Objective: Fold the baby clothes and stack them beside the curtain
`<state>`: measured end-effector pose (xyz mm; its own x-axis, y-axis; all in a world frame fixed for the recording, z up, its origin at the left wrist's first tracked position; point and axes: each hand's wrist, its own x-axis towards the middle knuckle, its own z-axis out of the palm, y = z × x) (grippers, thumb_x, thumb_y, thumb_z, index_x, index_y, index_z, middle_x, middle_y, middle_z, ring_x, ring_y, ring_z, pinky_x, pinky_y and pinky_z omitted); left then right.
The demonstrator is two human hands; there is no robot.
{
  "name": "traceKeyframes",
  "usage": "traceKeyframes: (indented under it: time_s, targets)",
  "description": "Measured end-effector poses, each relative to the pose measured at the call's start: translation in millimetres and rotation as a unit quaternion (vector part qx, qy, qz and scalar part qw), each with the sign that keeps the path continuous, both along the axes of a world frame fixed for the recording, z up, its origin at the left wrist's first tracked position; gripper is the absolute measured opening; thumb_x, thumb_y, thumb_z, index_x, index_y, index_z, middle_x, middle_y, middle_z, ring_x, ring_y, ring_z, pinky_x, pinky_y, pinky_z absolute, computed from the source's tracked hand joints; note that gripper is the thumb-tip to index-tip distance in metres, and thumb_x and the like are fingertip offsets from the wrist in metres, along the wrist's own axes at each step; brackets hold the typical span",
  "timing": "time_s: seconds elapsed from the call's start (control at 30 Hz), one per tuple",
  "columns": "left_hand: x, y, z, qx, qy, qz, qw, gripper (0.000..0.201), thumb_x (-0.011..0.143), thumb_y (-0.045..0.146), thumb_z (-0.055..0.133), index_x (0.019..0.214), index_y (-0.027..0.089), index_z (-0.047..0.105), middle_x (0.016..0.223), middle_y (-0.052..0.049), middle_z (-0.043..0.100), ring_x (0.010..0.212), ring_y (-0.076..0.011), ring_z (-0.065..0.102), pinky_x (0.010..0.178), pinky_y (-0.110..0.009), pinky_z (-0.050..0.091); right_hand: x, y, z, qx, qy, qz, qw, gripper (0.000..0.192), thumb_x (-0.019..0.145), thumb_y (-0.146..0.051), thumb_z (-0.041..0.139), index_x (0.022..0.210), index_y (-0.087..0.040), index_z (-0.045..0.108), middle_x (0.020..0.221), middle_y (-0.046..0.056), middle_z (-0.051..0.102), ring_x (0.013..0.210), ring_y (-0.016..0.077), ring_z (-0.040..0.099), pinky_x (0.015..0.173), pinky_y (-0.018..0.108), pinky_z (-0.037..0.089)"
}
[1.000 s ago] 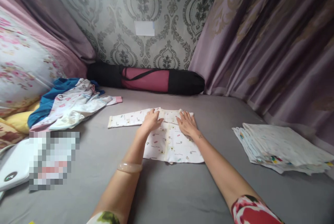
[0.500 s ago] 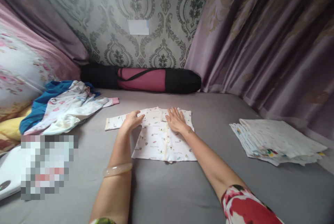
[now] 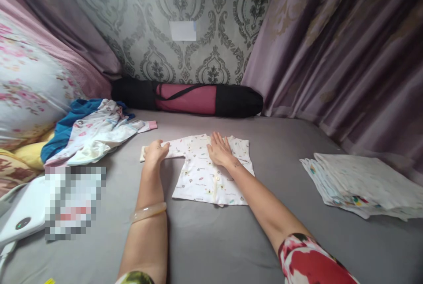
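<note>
A small white printed baby shirt (image 3: 201,176) lies flat on the grey bed sheet (image 3: 211,240), buttons up, its left sleeve stretched out to the left. My left hand (image 3: 154,151) rests on that sleeve near its cuff, fingers curled over the cloth. My right hand (image 3: 220,149) lies flat, fingers spread, on the upper middle of the shirt near the collar. A pale bangle (image 3: 147,212) sits on my left forearm.
A heap of unfolded clothes (image 3: 92,132) lies at the left, over blue cloth and floral pillows. A stack of folded white cloths (image 3: 360,182) sits at the right. A rolled pink and black bag (image 3: 188,98) lies along the wall. Curtains hang at the right.
My left hand has slid left from the shirt's collar along the sleeve to near the cuff. My right hand has stayed flat on the shirt's upper middle.
</note>
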<state>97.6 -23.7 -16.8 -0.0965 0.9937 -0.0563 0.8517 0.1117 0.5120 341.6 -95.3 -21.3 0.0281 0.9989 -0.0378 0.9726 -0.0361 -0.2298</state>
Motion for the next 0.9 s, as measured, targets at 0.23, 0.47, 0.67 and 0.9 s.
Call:
traceKeyframes:
  time_s: [0.23,0.47,0.67,0.9]
  targets:
    - [-4.0,-3.1,2.2,-0.051,0.03,0.088,0.994,0.046,0.081,0.046,0.051,0.116,0.017,0.059,0.127,-0.021,0.057,0.125,-0.045,0.041,0.095,-0.057,0.036,-11.4,2.4,-15.1,-0.005,0.011,-0.002,1.0,0.066,0.097,-0.039,0.021,0.151,0.0,0.018,0.159,0.013,0.015,0.147,0.0221,0.007,0.118,0.035,0.002]
    - [-8.8,-8.6,-3.1,-0.004,0.046,0.176,0.983,0.05,0.08,0.047,0.049,0.115,0.012,0.058,0.131,-0.027,0.047,0.124,-0.0456,0.041,0.094,-0.059,0.037,-17.0,12.7,3.6,-0.019,0.024,-0.013,0.999,0.067,0.098,-0.041,0.02,0.149,0.001,0.026,0.158,0.017,0.02,0.146,0.0257,0.013,0.118,0.04,0.005]
    - [-16.0,-8.5,-5.0,0.003,0.031,0.214,0.976,0.048,0.078,0.04,0.05,0.114,0.01,0.057,0.129,-0.029,0.048,0.123,-0.0453,0.041,0.093,-0.057,0.04,-31.5,24.0,-7.6,0.017,0.033,0.039,0.999,0.065,0.098,-0.04,0.02,0.151,-0.002,0.022,0.159,0.012,0.017,0.147,0.0221,0.008,0.118,0.038,0.001]
    - [-21.9,-3.8,-8.7,-0.007,0.011,0.225,0.974,0.039,0.075,0.031,0.053,0.108,0.012,0.06,0.125,-0.029,0.055,0.12,-0.0455,0.048,0.091,-0.058,0.038,-33.7,29.0,-13.8,-0.009,0.02,0.035,0.999,0.065,0.098,-0.039,0.022,0.15,-0.001,0.024,0.159,0.013,0.018,0.147,0.0224,0.01,0.118,0.038,0.003]
